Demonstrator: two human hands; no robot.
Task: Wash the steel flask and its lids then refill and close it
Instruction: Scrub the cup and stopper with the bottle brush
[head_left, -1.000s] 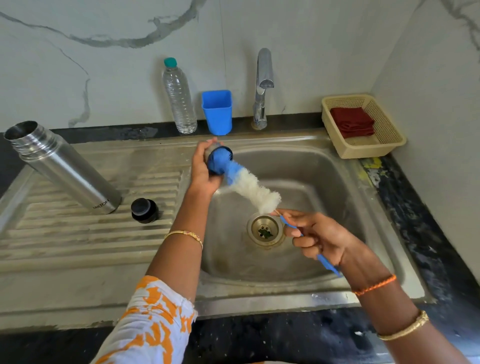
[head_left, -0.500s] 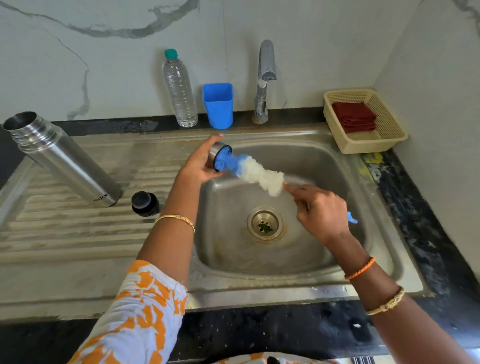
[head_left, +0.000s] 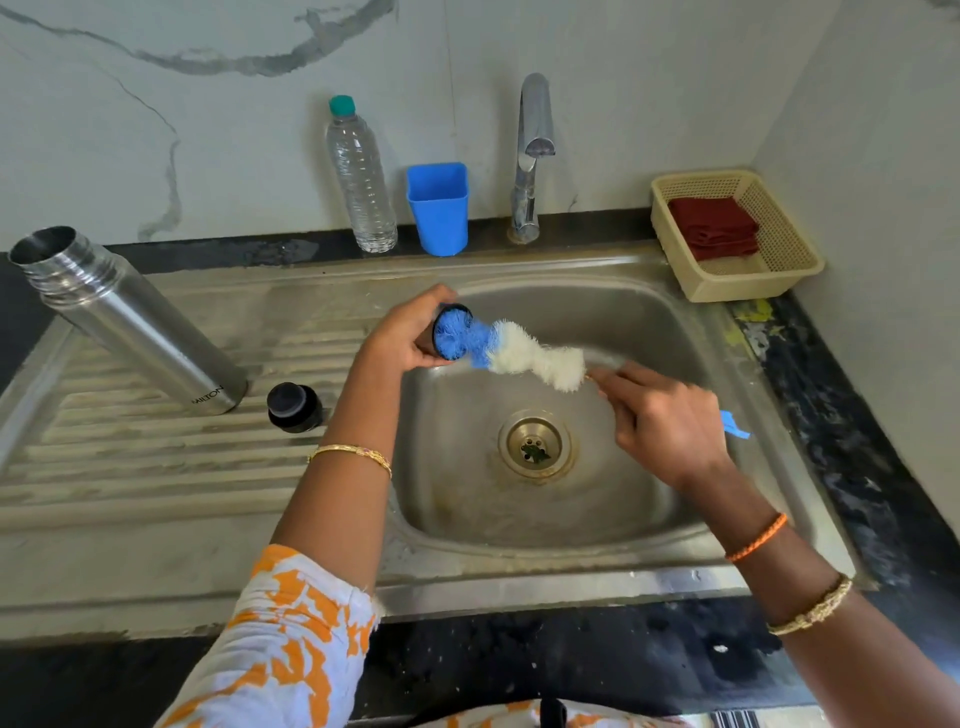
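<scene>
My left hand (head_left: 402, 335) grips a steel cup lid (head_left: 440, 318) over the left rim of the sink, its mouth facing right. A blue and white bottle brush (head_left: 514, 353) has its blue tip pushed into that lid. My right hand (head_left: 662, 423) holds the brush by its blue handle, whose end sticks out to the right. The open steel flask (head_left: 130, 322) stands on the drainboard at the left, without any lid. A black inner stopper (head_left: 293, 407) sits beside its base.
The steel sink basin (head_left: 649, 499) has a brass drain (head_left: 535, 446); the tap (head_left: 531, 156) behind it runs no water. A plastic water bottle (head_left: 360, 176) and blue cup (head_left: 439, 208) stand at the wall. A beige basket (head_left: 779, 270) holds a red cloth at the right.
My right hand rose from low over the drain to level with the lid and turned the brush nearly horizontal. The brush tip went deeper into the lid.
</scene>
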